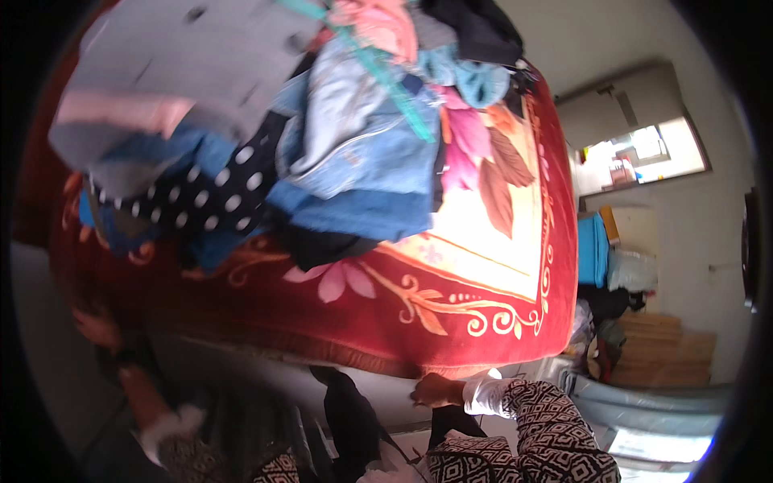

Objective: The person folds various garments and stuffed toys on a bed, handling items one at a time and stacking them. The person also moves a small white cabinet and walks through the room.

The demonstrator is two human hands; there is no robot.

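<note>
My left hand (99, 326), blurred, hangs low at the left beside the bed's near edge; its fingers are too unclear to read. At the lower middle, my right hand (436, 390) is by the hem of the red floral blanket (386, 314), fingers curled; whether it grips anything cannot be told. On the blanket lies a heap of clothes: blue denim garments (386, 163), a black cloth with white polka dots (226, 190), pink clothing (380, 27) and dark pieces. A teal strip (386, 78) crosses the denim. A large grey item (199, 54) covers the upper left.
Beyond the bed's right side are a bright blue item (592, 250), a translucent plastic bag (632, 270), dark cloths and stacked wooden boards (670, 350). A window-like opening (643, 157) is in the wall. Dark fabric (347, 416) hangs below the bed edge.
</note>
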